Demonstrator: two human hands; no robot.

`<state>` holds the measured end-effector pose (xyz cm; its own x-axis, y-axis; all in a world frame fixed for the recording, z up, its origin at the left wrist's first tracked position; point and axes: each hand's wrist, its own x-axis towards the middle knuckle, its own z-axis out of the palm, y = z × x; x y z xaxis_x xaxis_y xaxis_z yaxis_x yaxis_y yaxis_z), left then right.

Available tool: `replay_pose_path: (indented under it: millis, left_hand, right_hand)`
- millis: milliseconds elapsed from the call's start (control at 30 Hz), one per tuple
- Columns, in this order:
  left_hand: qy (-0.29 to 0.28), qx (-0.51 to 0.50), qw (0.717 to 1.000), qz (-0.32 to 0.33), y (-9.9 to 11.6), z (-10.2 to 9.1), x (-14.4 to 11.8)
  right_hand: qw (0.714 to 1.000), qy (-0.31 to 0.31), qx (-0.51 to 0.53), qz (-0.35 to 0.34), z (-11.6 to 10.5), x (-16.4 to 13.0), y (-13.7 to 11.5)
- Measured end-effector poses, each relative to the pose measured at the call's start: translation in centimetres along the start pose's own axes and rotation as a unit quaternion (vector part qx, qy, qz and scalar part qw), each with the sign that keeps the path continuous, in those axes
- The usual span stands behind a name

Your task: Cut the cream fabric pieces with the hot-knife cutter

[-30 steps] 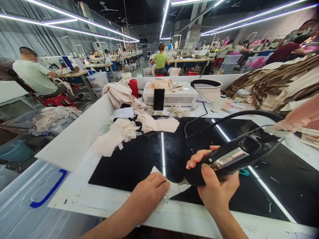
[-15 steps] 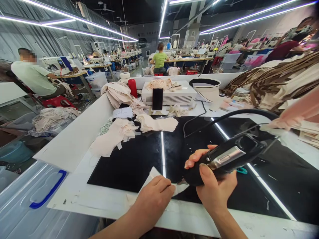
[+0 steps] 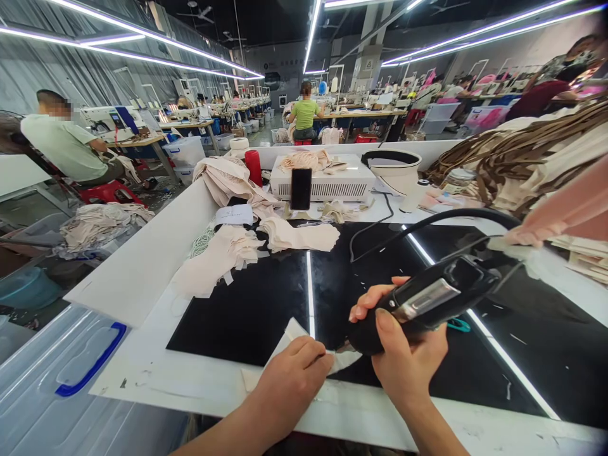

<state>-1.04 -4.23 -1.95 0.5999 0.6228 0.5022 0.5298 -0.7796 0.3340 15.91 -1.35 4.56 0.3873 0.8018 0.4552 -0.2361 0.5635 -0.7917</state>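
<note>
Gripping a black cutter (image 3: 427, 301) in the right hand (image 3: 408, 364), fingers wrapped tight round the body, tip down at the near edge of a black mat (image 3: 256, 304). Pressing a pale fabric piece (image 3: 294, 332) flat with the left hand (image 3: 292, 380), fingertips down on the cloth, nothing pinched. Fabric piece lying at the mat's near edge, touching the cutter tip, straddling mat and white table (image 3: 156, 373).

Writing: none legible. One white paper tag (image 3: 234, 215) on the fabric heap, print too small to read. One sign (image 3: 369, 65) on a far pillar, unreadable. No brand visible on the cutter.

Counts: one cutter, with one black cord (image 3: 427, 221) arching back across the mat. One phone (image 3: 301, 189) upright before one white box unit (image 3: 323, 180). One red spool (image 3: 255, 166). One white bowl (image 3: 396, 170) with dark rim. Two fabric stacks (image 3: 256, 244) on the mat's far left. One teal object (image 3: 458, 325) beside the cutter, partly hidden. One clear bin (image 3: 57, 386) with blue handle, left of the table. Two seated people clearly seen: one in white (image 3: 66, 145), one in green (image 3: 305, 115).
</note>
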Motion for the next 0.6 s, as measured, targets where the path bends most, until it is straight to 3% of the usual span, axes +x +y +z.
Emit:
replay_pose_path:
  millis: [233, 600]
  left_hand:
    - [-0.015, -0.003, 1.000, -0.006, -0.16, 0.09, -0.36]
    - [0.006, -0.009, 1.000, 0.013, 0.04, -0.33, -0.01]
  right_hand:
    - [1.000, 0.008, 0.004, 0.014, 0.20, 0.04, -0.21]
    - [1.000, 0.003, -0.011, 0.009, 0.71, -0.21, 0.15]
